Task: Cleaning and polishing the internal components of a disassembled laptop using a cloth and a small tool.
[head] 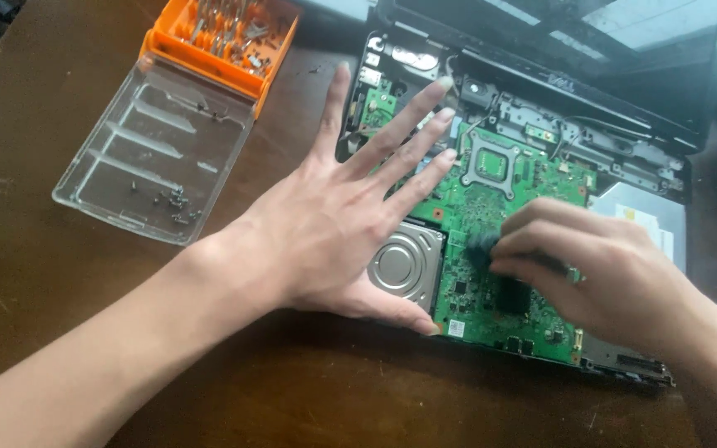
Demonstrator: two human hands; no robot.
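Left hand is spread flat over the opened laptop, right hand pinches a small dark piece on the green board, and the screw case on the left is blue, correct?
Not quite: the head view shows the screw case is orange, with a clear lid folded open. The rest holds: the left hand is spread flat over the opened laptop, and the right hand pinches a small dark piece on the green board.

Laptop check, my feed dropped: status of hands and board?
Left hand open, spread over the drive. Right hand pinching a dark brush on the green board. Nothing blocking.

Single head view, looking steeply down, close over an opened laptop (533,207) — wooden table (35,265) beneath
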